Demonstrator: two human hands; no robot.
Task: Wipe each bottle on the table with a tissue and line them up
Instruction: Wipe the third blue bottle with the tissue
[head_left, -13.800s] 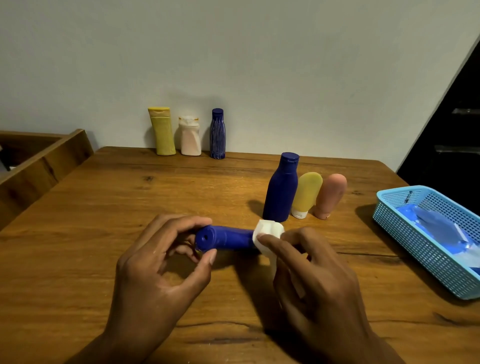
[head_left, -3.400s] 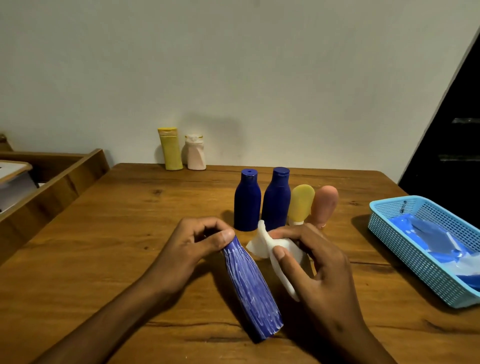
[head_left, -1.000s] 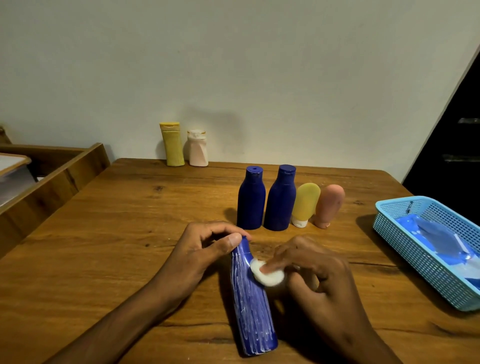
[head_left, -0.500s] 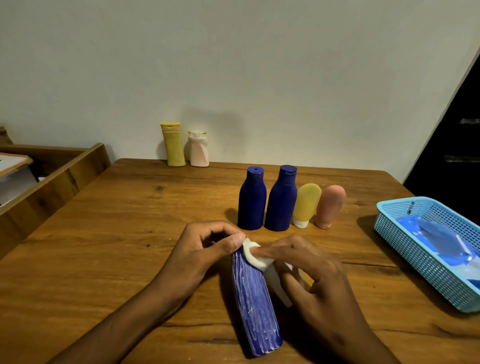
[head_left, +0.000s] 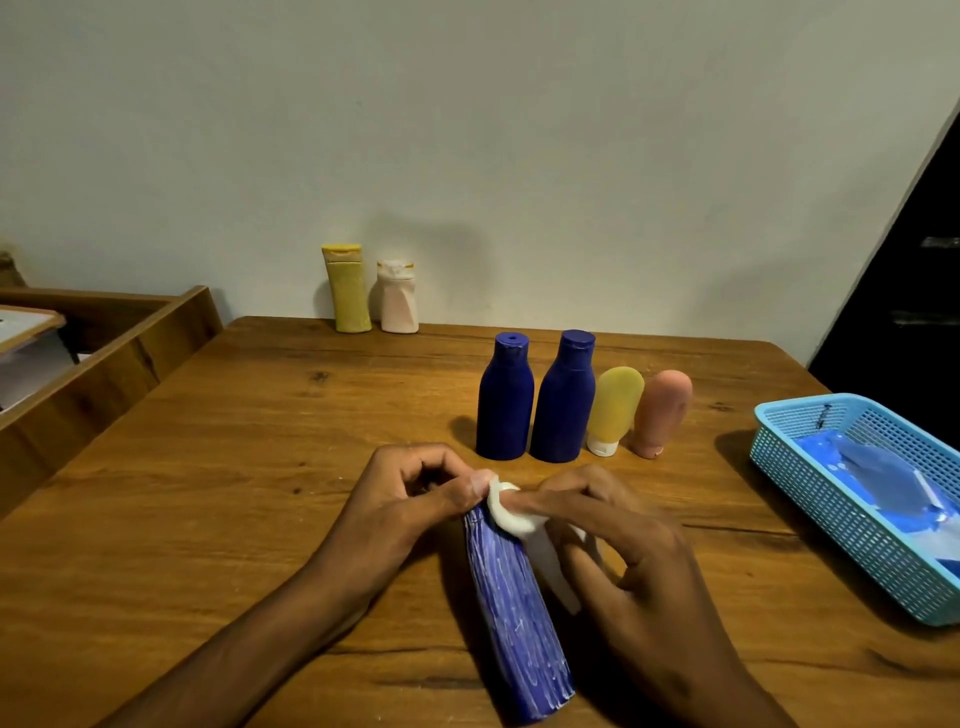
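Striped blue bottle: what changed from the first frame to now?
The striped blue bottle left the back wall; left hand holds it, right hand wipes it with tissue. The small blue bottle joined the row. Basket unchanged.

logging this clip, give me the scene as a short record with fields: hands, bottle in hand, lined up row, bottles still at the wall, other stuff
left hand: left hand grips the neck end of the striped blue bottle
right hand: right hand presses a white tissue onto the bottle near its neck
bottle in hand: tilted, base toward the camera
lined up row: two dark blue bottles, yellow tube, pink tube, all upright
at the wall: yellow bottle, pale pink bottle
other: blue basket on the table's right, holding a blue pack
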